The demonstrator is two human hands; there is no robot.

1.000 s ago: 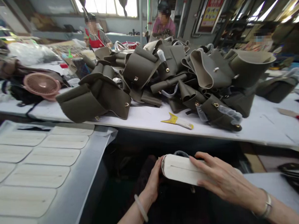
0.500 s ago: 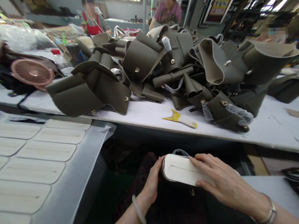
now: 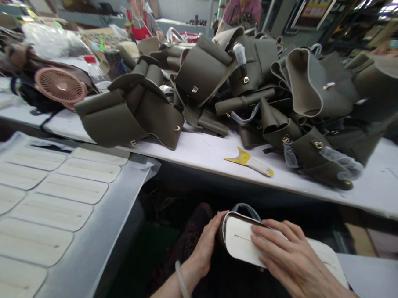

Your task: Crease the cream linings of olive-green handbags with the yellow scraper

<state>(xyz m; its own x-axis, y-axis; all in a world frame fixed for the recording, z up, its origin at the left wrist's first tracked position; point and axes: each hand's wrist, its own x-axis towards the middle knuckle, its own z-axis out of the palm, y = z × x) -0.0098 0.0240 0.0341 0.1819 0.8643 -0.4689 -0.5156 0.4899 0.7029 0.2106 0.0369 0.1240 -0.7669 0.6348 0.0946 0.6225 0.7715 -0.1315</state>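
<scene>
A dark handbag [image 3: 223,240] lies over my lap with its end turned up. Across that end is a rounded white panel [image 3: 240,238] marked with a thin dark line. My left hand [image 3: 208,241] grips the bag's left end, thumb and fingers along its edge. My right hand [image 3: 282,246] lies over the panel's middle, fingers stretched flat on its surface. A plastic-wrapped handle [image 3: 246,208] arches up behind the panel. The bag's lower body is lost in shadow.
Several similar white panels [image 3: 65,185] lie in rows on a plastic-covered board at left. On the white table [image 3: 199,151] ahead are a yellow-tipped scraper [image 3: 248,161], a heap of olive-grey bag pieces [image 3: 202,69] and a pink fan [image 3: 61,87]. People work behind.
My view has turned slightly left. My right hand has slid left along the panel, and the panel's right end now shows beyond it. My left hand keeps its hold on the bag.
</scene>
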